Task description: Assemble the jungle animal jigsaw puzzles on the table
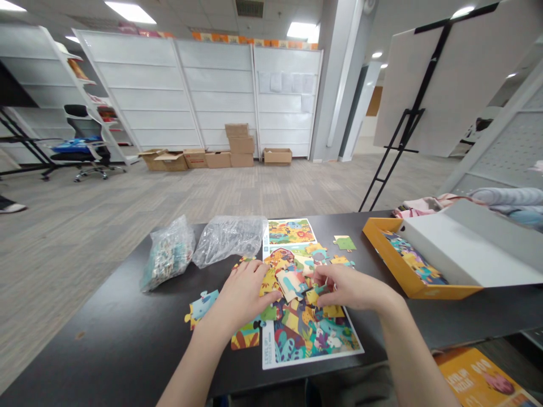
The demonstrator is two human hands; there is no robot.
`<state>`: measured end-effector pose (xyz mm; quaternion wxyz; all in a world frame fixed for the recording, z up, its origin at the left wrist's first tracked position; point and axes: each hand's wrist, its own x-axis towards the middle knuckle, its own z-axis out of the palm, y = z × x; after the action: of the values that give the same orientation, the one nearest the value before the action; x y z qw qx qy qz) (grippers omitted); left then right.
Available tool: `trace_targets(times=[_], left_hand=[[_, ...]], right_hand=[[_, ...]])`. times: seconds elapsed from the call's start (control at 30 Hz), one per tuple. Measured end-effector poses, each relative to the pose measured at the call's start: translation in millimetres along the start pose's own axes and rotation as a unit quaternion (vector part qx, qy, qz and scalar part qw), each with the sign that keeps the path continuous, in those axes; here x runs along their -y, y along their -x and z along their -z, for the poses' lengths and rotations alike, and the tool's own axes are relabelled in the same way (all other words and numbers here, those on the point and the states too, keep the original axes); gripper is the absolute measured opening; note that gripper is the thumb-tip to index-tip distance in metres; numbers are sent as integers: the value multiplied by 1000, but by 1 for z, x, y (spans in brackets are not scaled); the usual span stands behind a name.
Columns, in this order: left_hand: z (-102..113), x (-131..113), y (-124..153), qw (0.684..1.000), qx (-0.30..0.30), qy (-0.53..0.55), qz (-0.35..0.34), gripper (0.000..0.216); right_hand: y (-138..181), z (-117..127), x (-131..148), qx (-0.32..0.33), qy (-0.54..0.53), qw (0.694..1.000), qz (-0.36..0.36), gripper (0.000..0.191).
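Loose jigsaw pieces (292, 282) with bright cartoon pictures lie heaped on a printed puzzle sheet (314, 357) on the dark table. My left hand (246, 291) rests over pieces at the sheet's left edge, its fingers stretched out and the thumb spread. On the heap's right side is my right hand (350, 287), its fingers bent and apart from the thumb; I see no piece held in it. A blue piece (203, 305) and an orange-yellow piece (246, 339) lie near my left forearm. Beyond my right hand sits a green piece (345, 243).
A clear bag full of pieces (169, 251) and a crumpled plastic bag (231, 237) stand on the left. At right is an open yellow box (413, 280) with puzzle pieces inside. An orange puzzle box (483, 376) lies below the table edge. Folded cloths (445, 202) lie behind.
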<state>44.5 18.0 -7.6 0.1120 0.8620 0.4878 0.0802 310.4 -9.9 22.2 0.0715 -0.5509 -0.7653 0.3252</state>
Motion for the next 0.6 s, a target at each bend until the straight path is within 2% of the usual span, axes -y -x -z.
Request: trace_targets(times=[0.13,0.27,0.4,0.5,0.6], left_hand=[[2,-1,0,1000,7,-1,4,48],[5,-2,0,1000,14,-3,6,48],[10,-2,1,1000,2,11,6,49],[13,-2,1,1000,-14,25,3,51],[14,-3,2,999,-25,42,-8,50]], right_hand=[[2,5,-11,14,-92,996,15,21],[2,11,-26,-26,-112,993,9,24],[7,24,-40,-185,-85,979,6,33],[11,31,-48,-305,-101,947,-1,36],[13,33,-51,-380,-149,913,-5,44]])
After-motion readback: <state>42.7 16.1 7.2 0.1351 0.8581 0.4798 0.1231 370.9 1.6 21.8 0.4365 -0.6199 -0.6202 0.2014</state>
